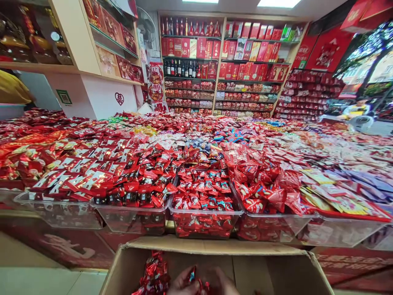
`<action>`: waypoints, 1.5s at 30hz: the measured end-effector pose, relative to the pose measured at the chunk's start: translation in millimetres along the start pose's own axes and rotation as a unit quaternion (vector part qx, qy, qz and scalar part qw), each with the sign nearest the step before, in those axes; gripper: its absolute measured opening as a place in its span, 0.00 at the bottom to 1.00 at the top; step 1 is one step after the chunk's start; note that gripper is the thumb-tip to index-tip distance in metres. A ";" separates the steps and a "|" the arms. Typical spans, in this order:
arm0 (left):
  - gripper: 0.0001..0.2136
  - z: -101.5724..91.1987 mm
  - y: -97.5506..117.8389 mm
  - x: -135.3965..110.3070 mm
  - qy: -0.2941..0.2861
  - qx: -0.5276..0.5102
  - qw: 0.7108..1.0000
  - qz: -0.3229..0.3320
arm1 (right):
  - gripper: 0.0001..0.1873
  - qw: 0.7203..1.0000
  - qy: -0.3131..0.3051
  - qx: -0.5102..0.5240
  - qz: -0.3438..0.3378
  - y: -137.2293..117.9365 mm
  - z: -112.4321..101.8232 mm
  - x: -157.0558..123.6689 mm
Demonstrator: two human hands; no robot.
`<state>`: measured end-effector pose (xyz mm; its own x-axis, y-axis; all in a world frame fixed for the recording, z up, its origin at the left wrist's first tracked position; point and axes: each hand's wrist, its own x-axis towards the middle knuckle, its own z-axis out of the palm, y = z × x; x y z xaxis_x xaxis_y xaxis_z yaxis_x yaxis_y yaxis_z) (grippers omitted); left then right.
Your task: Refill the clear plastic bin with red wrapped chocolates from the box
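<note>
At the bottom of the head view, both hands are inside an open cardboard box [251, 266]. My left hand [181, 283] is closed around a few small red-wrapped candies [192, 273], one showing a blue patch. Just to its right is my right hand [225, 282], smeared by motion, its fingers too blurred to read. More red-wrapped candies lie between the two hands, low in the frame. A heap of shiny red-wrapped candies [155, 268] fills the box's left side. Beyond the box's far edge stands a clear plastic bin [204, 223] of similar red candies.
Neighbouring clear bins hold dark-and-red candies [147, 192], larger red packets [267, 188] and flat yellow-red packets [334, 192]. Behind them spreads a wide display of wrapped sweets. Shelves [224, 53] of bottles and red boxes line the back wall. A person [357, 108] is at far right.
</note>
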<state>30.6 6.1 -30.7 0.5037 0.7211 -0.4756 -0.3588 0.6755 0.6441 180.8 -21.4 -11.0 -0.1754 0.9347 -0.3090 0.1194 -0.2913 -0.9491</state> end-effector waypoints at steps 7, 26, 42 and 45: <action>0.17 30.6 28.7 -26.1 0.043 -0.040 0.998 0.017 | 0.16 0.993 0.043 0.105 0.030 -18.8 -11.9 -12.5; 0.11 33.8 26.6 -28.4 0.037 -0.086 0.995 0.044 | 0.10 0.874 0.047 -0.323 -0.361 -13.0 -19.3 -22.1; 0.13 27.0 30.5 -21.9 0.077 -0.035 0.996 -0.023 | 0.10 0.621 0.210 -0.508 -0.558 -130.4 -51.9 -58.5; 0.17 22.1 22.9 -16.6 0.069 -0.031 0.996 -0.040 | 0.11 0.613 0.281 -0.545 -0.498 -171.9 -68.1 -57.2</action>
<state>31.4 6.2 5.2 0.4213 0.6760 -0.6046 -0.3722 0.7368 0.5644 236.8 -10.9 174.0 -0.3644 0.5496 0.7517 0.8620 0.5045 0.0490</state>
